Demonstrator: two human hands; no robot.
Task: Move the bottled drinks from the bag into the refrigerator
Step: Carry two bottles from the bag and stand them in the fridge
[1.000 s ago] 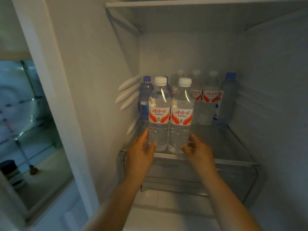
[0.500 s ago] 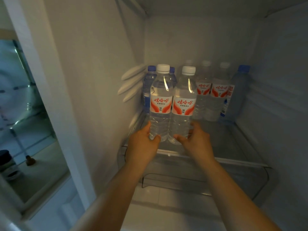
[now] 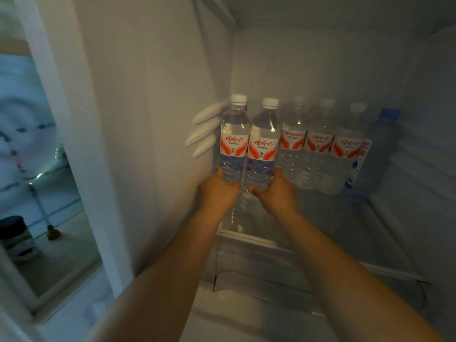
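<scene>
Held bottles [image 3: 248, 144]: clear, white caps, white labels with red swooshes and red characters. Far-right bottle [image 3: 381, 149]: blue-tinted, blue cap. Refrigerator wall [image 3: 153, 95]: white.

The left hand [image 3: 218, 187] covers the base of the left front bottle [image 3: 234, 139], and the right hand [image 3: 277, 191] covers the base of the right front bottle [image 3: 264, 141], so whether either base touches the glass shelf [image 3: 345, 218] cannot be told. The fingers wrap behind the bottles, out of sight. The blue-capped bottle [image 3: 380, 149] is dim, its label half hidden. Both forearms run off the bottom edge. The dark jar [image 3: 14, 233] at far left is blurred.
</scene>
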